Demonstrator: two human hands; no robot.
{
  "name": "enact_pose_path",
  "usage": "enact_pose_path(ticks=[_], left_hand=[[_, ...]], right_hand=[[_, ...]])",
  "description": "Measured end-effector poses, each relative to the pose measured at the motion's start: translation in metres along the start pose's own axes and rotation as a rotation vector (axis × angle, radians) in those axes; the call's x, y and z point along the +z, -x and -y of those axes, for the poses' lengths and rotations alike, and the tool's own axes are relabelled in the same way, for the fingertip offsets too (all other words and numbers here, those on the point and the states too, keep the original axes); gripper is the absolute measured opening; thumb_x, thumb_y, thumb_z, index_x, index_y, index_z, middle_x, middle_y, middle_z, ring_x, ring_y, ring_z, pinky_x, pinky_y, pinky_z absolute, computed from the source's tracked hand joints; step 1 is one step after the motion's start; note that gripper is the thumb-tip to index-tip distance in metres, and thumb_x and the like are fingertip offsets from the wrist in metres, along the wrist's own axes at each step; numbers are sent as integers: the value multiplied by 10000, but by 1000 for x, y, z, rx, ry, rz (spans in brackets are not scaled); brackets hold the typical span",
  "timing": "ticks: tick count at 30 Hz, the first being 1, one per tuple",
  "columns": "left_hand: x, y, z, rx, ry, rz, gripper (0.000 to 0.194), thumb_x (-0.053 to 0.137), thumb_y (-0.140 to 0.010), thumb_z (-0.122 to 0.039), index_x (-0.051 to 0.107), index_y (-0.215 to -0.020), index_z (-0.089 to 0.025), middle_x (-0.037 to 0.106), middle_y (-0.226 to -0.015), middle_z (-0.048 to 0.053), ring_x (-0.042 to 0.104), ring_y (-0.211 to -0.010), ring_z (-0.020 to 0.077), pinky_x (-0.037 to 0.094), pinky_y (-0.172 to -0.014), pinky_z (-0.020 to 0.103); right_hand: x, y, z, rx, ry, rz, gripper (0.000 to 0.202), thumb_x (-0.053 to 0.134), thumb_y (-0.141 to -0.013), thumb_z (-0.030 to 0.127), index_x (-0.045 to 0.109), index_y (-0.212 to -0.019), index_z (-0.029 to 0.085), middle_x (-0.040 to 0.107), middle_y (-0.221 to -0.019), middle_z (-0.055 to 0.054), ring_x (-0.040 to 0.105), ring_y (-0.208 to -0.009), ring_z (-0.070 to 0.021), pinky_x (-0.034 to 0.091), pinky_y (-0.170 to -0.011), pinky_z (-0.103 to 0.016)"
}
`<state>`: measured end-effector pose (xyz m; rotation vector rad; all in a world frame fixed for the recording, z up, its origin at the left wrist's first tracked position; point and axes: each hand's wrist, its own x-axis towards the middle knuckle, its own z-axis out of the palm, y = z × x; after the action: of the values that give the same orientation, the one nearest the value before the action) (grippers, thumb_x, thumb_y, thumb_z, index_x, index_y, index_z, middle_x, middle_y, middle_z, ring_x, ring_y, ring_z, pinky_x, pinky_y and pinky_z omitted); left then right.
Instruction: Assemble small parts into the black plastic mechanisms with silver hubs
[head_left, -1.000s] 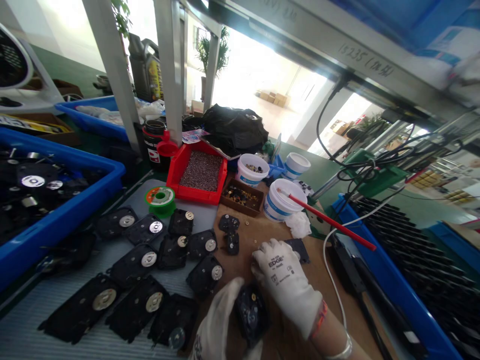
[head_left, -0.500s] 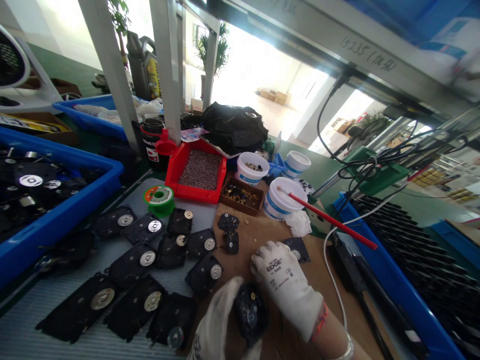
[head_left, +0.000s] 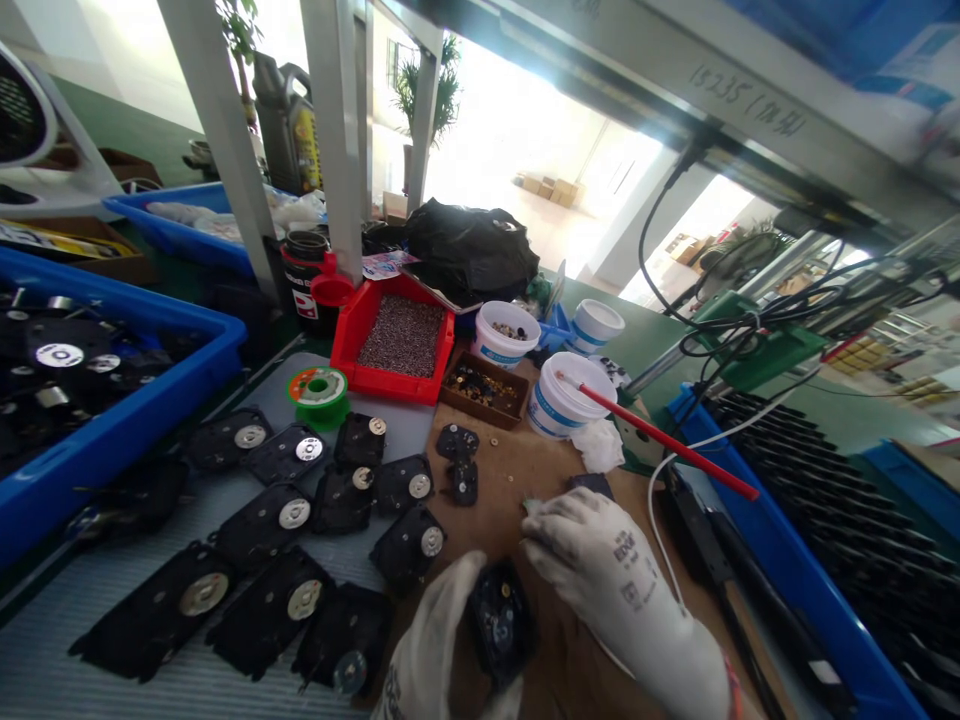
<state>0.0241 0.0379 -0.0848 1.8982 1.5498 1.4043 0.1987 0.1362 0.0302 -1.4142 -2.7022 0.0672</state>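
My left hand (head_left: pixel 439 640), in a white glove, is closed around a black plastic housing (head_left: pixel 501 615) with a small brass-coloured piece near its top. My right hand (head_left: pixel 592 560), gloved too, is just up and to the right of that housing, its fingers drawn together. A small greenish bit shows at its fingertips, too small to name. Behind the right hand a dark square part (head_left: pixel 591 485) is partly covered. Two small black parts (head_left: pixel 461 465) lie together on the brown board (head_left: pixel 502 510). To the left, several black housings with metal discs (head_left: pixel 262 525) rest on the grey mat (head_left: pixel 90 620).
A green-and-orange spool (head_left: pixel 319 395), a red bin (head_left: pixel 397 340) of tiny pieces, a brown tray (head_left: pixel 484 390) and white tubs (head_left: pixel 566 395) stand behind. Blue crates (head_left: pixel 217 345) flank both sides. A red rod (head_left: pixel 667 430) and white cable (head_left: pixel 664 560) reach in from the right.
My right hand has turned and shifted right and toward me, and a greenish bit now shows at its fingertips. My left hand keeps the black housing in nearly the same place.
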Motion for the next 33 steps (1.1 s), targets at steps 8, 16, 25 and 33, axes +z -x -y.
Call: enact_pose_path(ticks=[8,16,25,33], left_hand=[[12,9,0,32,-61,-90,671,594,-912,-135,408,-1555,-193,719,-1307,140,729,-1170,286,657,-930,387],[6,10,-1,144,-63,-65,630,593,-919,-95,433,-1526,-149,697,-1352,141,659,-1283,215,582,-1030,310],[1,7,-5,174,-37,-48,704,573,-901,-59,384,-1572,-153,709,-1338,155,686,-1253,250,618,-1008,334],[-6,11,4,294,59,93,788,559,-924,-46,244,-1638,-157,666,-1405,197,584,-1391,263,588,-1068,364]], right_hand=[[6,35,23,-193,104,-327,223,508,-1030,192,687,-930,281,717,-789,30,522,-688,-205,267,-656,-367],[8,34,30,-212,200,-293,219,775,-753,89,664,-832,261,671,-744,52,465,-686,-203,237,-621,-367],[13,35,11,-121,-118,-94,284,834,-752,187,657,-959,267,757,-1046,6,666,-862,-208,420,-729,-343],[-1,34,14,543,-1073,440,485,659,-801,179,584,-1276,240,751,-1045,-19,703,-910,-185,521,-747,-280]])
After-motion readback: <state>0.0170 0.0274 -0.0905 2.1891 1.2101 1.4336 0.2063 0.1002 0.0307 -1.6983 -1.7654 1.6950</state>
